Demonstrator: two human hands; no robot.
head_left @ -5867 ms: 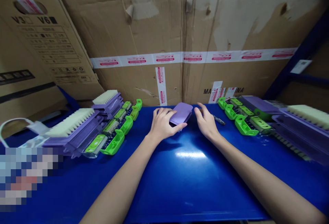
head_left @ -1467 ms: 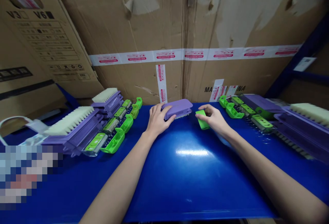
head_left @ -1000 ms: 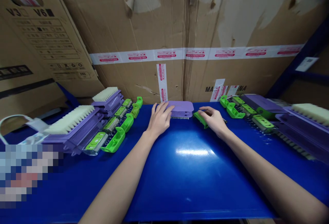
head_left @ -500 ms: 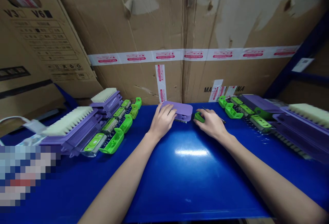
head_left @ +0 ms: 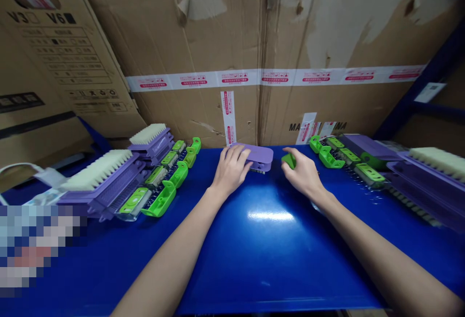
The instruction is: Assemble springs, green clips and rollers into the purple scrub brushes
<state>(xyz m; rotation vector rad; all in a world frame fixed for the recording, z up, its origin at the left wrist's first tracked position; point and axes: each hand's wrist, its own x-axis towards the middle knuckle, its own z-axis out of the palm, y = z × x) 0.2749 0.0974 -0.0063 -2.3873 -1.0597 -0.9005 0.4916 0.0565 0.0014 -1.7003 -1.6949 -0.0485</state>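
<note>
Purple flat plastic brush body (head_left: pixel 260 154) and small green plastic piece (head_left: pixel 289 161), one per hand, mid-table near the far edge.
Left hand (head_left: pixel 232 167): grip closed over the brush body's left end, bristles down, apparently to steady it. Right hand (head_left: pixel 303 170): grip narrow on the green piece, near the body but apart. Purple bristled plastic housings (head_left: pixel 112 179) and green curved plastic caps (head_left: pixel 162 201) toward both side edges, seemingly sorted for reach. Table (head_left: pixel 232 259): glossy blue, lamp glare. Behind: taped brown cardboard (head_left: pixel 181 45).
</note>
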